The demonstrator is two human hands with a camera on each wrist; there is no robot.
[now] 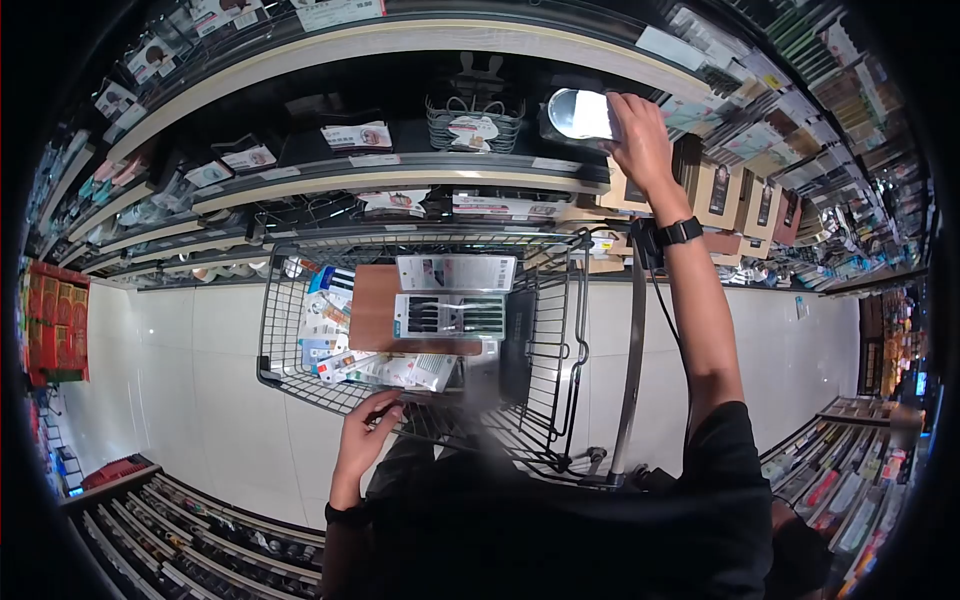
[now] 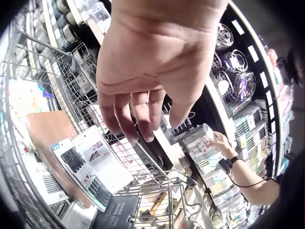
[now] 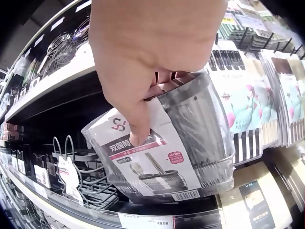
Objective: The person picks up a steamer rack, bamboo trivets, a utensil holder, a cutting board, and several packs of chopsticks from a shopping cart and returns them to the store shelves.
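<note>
My right hand [image 1: 642,145] grips a wrapped utensil holder [image 3: 164,164] from above at the shelf's front edge. In the right wrist view the thumb lies on its printed card sleeve, and the other fingers reach over the top rim. The holder is grey, in clear plastic, and tilted. A grey wire basket [image 3: 90,179] stands on the shelf beside it. My left hand [image 1: 366,440] hangs by the near side of the shopping cart [image 1: 266,370], palm bare and fingers loosely bent, with nothing in it.
In the cart lie a brown board [image 1: 375,310], a pack of black-handled utensils [image 1: 430,316] and several other packages. The shelf [image 1: 350,180] runs along the cart's far side. Hanging packs [image 3: 248,90] and kraft boxes [image 3: 255,200] flank the utensil holder on the right. More shelving [image 1: 200,540] stands behind me.
</note>
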